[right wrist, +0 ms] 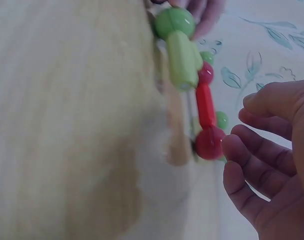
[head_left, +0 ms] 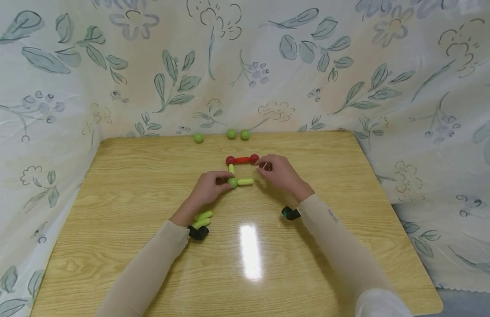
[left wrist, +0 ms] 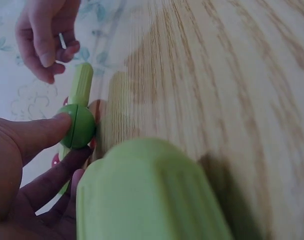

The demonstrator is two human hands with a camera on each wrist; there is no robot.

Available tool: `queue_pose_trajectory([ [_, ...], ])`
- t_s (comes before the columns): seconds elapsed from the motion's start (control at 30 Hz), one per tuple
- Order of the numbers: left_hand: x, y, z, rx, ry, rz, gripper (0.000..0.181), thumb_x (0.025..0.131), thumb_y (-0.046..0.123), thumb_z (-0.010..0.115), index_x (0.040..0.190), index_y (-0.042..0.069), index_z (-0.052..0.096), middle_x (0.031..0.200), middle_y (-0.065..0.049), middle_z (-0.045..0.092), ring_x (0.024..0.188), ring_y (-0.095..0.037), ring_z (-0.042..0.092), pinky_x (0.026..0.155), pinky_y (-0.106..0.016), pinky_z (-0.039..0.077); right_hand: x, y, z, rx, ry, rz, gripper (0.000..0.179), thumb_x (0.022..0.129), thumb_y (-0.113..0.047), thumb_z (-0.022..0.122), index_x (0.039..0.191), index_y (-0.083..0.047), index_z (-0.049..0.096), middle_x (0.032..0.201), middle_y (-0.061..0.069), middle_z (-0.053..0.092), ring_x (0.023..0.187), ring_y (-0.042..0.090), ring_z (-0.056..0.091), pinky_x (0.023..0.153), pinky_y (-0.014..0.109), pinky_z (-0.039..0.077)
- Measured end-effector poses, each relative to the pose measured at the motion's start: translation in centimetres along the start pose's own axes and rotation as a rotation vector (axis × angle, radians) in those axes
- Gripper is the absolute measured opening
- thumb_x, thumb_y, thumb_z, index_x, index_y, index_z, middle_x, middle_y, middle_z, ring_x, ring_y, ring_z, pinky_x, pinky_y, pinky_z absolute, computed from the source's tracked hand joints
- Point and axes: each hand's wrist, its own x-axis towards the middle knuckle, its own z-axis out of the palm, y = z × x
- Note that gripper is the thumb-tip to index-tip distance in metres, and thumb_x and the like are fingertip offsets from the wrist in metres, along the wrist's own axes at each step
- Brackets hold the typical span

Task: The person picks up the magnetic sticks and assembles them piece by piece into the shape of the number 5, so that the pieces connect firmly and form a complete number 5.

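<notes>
My left hand [head_left: 209, 188] pinches a green ball [head_left: 233, 182] between thumb and fingers, as the left wrist view also shows. From that ball a yellow-green rod [head_left: 245, 182] points right, its far end free. A second yellow-green rod [head_left: 231, 169] runs from the ball back to a red ball [head_left: 230, 160]. A red rod [head_left: 242, 160] links this to another red ball [head_left: 254, 159]. Beside that right-hand red ball is my right hand [head_left: 280, 171], its fingers loosely bent. The right wrist view shows nothing between the fingers [right wrist: 257, 155] of that hand.
Along the table's back edge lie three loose green balls [head_left: 231, 134]. Two yellow-green rods [head_left: 203, 215] rest by the left wrist; one looms large in the left wrist view. Black wrist cameras [head_left: 290, 213] hang beneath both wrists. A floral cloth [head_left: 245, 66] rises behind the wooden table [head_left: 150, 163].
</notes>
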Motion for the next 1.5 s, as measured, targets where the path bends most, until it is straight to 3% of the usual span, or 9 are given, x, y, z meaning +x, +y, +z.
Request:
queue_pose_trajectory([
  [0.43,-0.2,-0.1,-0.1,0.006,-0.003,0.006,0.031,0.101,0.016,0.081,0.132,0.013,0.079,0.13,-0.006,0.074,0.12,-0.025,0.067,0.106,-0.045,0.052,2.6,0.6,-3.1,-0.046,0.018,-0.012,0.023,0.107,-0.015,0.071,0.125,-0.003,0.078,0.11,0.008,0.074,0.094,0.024,0.066,0.083,0.041,0.056],
  [1.03,-0.1,-0.1,-0.3,0.004,-0.002,-0.015,0.03,0.101,0.017,0.081,0.131,0.014,0.079,0.128,-0.005,0.075,0.115,-0.023,0.068,0.101,-0.044,0.054,5.0,1.3,-3.5,-0.029,0.01,0.011,0.028,0.107,-0.015,0.071,0.131,-0.002,0.075,0.113,0.009,0.073,0.099,0.025,0.067,0.085,0.043,0.057],
  [1.5,-0.3,-0.2,-0.4,-0.015,0.0,-0.021,0.03,0.101,0.016,0.081,0.131,0.013,0.079,0.125,-0.005,0.075,0.111,-0.023,0.068,0.098,-0.043,0.055,8.5,0.8,-4.6,0.015,0.024,0.031,0.027,0.106,-0.018,0.074,0.13,-0.008,0.076,0.119,0.007,0.071,0.106,0.024,0.067,0.088,0.042,0.057],
])
